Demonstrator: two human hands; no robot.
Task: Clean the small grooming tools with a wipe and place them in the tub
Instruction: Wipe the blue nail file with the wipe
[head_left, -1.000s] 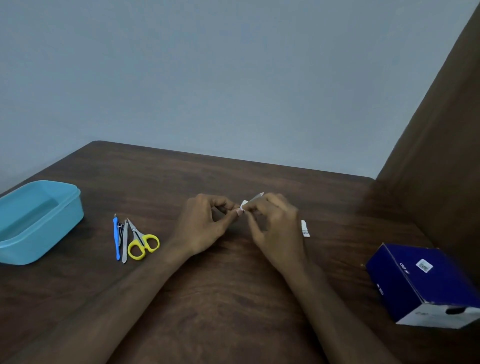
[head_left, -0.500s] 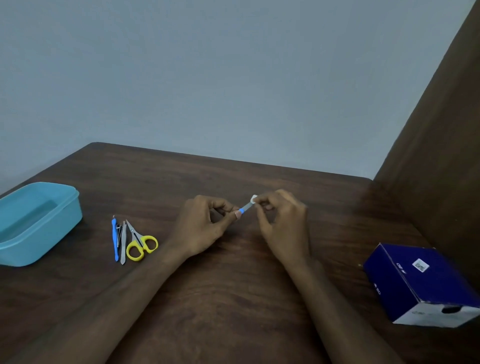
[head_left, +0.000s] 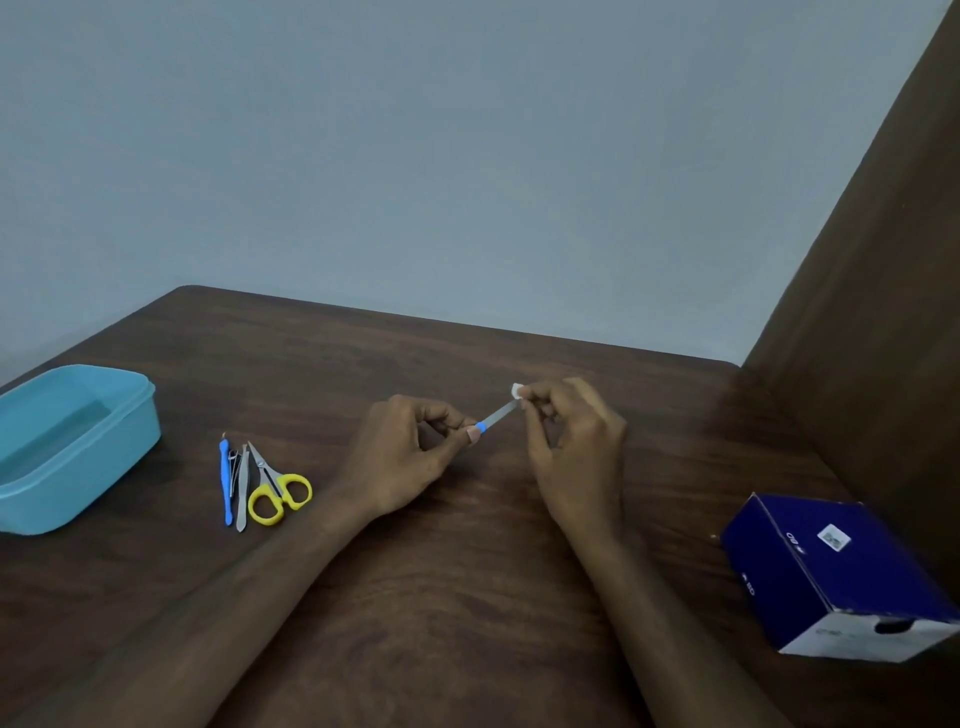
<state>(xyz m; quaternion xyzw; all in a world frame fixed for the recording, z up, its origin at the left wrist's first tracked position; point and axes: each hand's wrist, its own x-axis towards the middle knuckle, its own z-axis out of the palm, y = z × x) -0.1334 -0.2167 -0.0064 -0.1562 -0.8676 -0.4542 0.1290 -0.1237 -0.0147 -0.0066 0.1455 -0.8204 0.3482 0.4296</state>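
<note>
Your left hand (head_left: 400, 457) pinches the nail file (head_left: 497, 417) by its blue handle at frame centre, leaving the blade bare for the wipe (head_left: 517, 390) pinched in your right hand (head_left: 574, 441). The tub (head_left: 130, 415) waits open at left, the scissors (head_left: 275, 488) beside it.

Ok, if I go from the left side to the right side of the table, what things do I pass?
Blue tub → blue-handled tool → yellow scissors → left hand → nail file → right hand → dark blue box.
</note>
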